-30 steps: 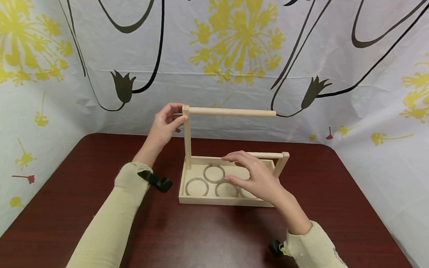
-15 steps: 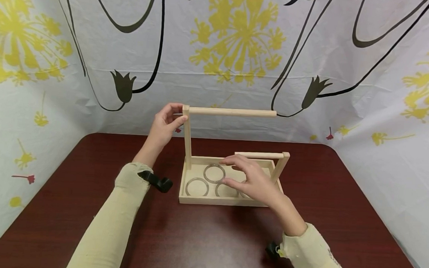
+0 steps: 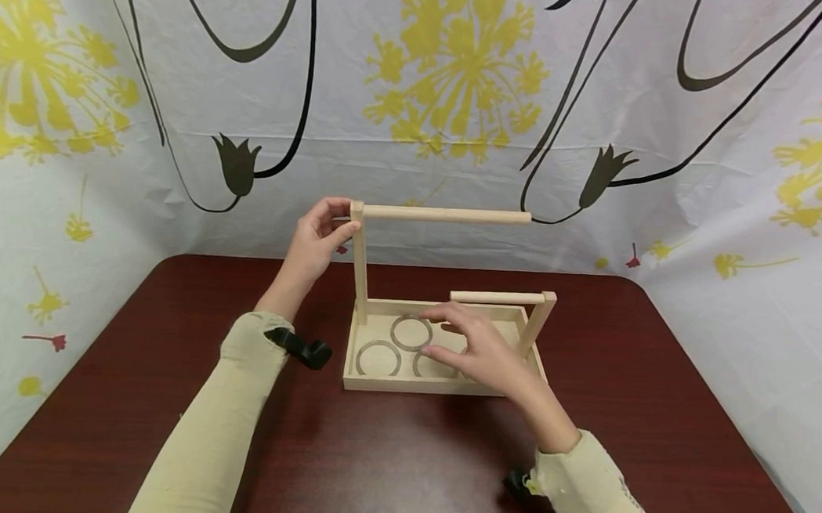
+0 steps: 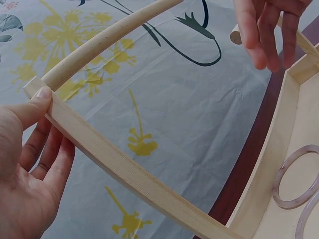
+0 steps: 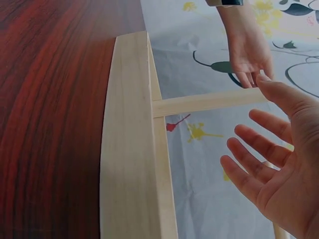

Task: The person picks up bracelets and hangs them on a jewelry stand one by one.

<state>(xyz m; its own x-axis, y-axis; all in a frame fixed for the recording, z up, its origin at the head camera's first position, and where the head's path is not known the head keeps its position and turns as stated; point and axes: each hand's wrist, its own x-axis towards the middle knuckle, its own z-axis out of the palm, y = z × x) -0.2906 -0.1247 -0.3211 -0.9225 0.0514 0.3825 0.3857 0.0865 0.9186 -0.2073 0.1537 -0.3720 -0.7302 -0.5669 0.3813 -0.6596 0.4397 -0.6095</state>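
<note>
A pale wooden jewelry stand with a shallow tray (image 3: 403, 385) sits on the table. My left hand (image 3: 317, 231) pinches the top of its tall post (image 3: 359, 269), thumb in front and fingers behind, as the left wrist view shows. From that post a round upper bar (image 3: 449, 215) runs right. My right hand (image 3: 483, 351) hovers over the tray with fingers spread and nothing between them, beside a translucent bangle (image 3: 393, 342). Another bangle (image 3: 358, 357) lies at the tray's front left. A third bangle (image 3: 415, 365) is partly hidden under the right hand.
A short post (image 3: 534, 331) with a lower bar (image 3: 496, 297) rises at the tray's right end. The dark red-brown table (image 3: 384, 467) extends around the stand. Behind it hangs a white flower-patterned cloth (image 3: 416, 174).
My right hand has shifted slightly left and down over the tray, uncovering more of the lower bar and short post. The left hand keeps its place on the tall post.
</note>
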